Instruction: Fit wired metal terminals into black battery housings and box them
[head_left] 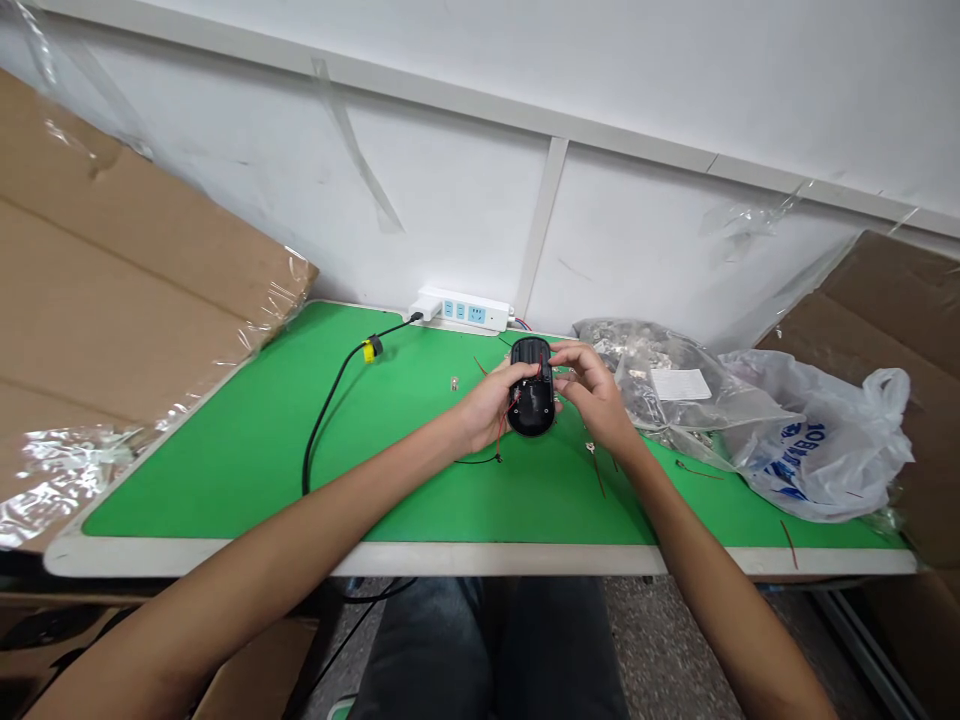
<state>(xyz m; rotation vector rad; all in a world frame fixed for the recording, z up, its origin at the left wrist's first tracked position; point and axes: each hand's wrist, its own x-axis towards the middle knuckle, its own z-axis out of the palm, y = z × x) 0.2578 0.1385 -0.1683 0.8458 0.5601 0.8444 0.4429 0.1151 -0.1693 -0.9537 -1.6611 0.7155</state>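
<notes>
A black oval plastic housing [533, 408] is held over the green table, its open battery-slot side facing up. My left hand [491, 402] grips it from the left, with the thumb lying across its middle. At its right edge my right hand [591, 388] has thumb and fingers pinched close together; whatever they hold is too small to make out. Thin red wires [501, 432] run from the housing near my left hand. Small metal contacts with red wires [598, 470] lie on the table below my right hand.
A power strip [475, 312] with a plugged-in black cable [322, 415] sits by the wall. Clear bags of metal parts [637, 360] and a white plastic bag [832, 440] lie on the right. Cardboard [135, 260] stands on the left of the green table [225, 470].
</notes>
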